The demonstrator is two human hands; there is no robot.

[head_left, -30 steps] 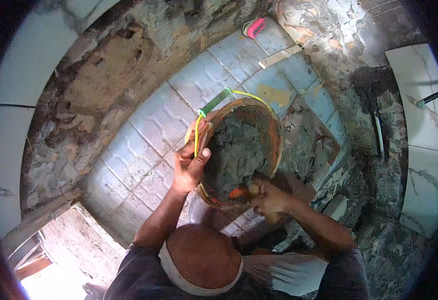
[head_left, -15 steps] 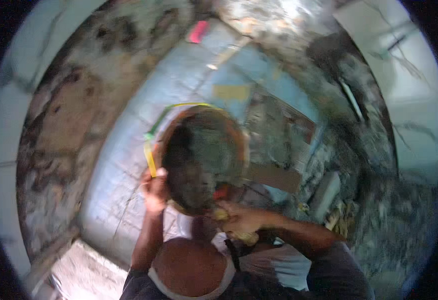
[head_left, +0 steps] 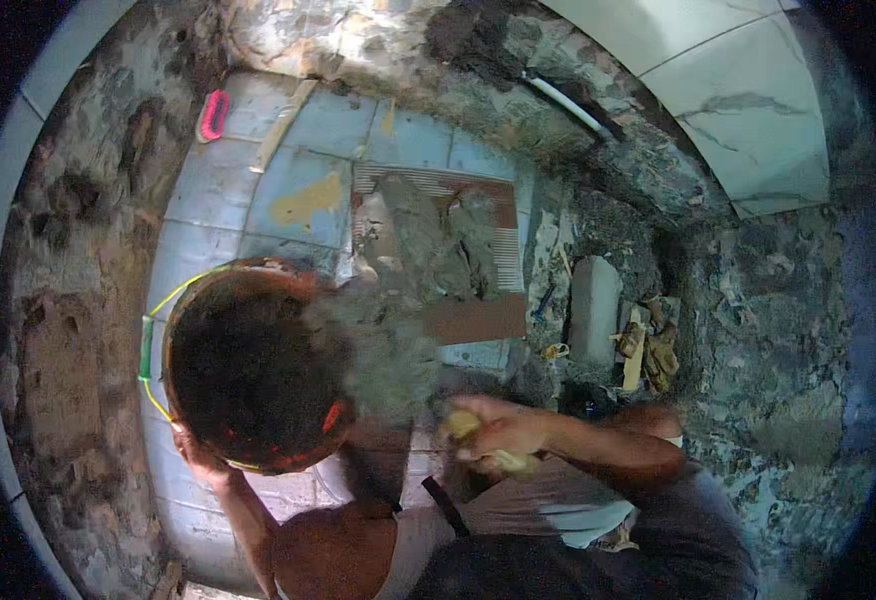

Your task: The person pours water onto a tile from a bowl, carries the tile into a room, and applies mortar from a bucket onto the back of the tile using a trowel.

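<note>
A round mortar bucket (head_left: 183, 400) with a stained orange rim and dark inside tilts over the pale blue floor tiles. My left hand (head_left: 198, 450) is closed on its near left rim, beside the yellow wire handle with a green grip. To the right, my right hand (head_left: 513, 432) wraps round the yellowish handle of what looks like a trowel; its blade is hidden. A blurred mass of wet grey mortar (head_left: 393, 365) hangs between that hand and the bucket. Beyond it lies a brown ribbed tile (head_left: 506, 235) with mortar (head_left: 418, 230) heaped on it.
A pink brush (head_left: 214, 115) lies at the far left corner. On the right are a grey block (head_left: 595, 310), some scraps (head_left: 658, 350) and a white pipe (head_left: 568, 105) by the rough wall. A brown strip (head_left: 478, 318) lies before the ribbed tile.
The bucket and my left hand now appear further left and lower. A grey mass of mortar shows outside the bucket, and my right hand is apart from its rim. The view has turned.
</note>
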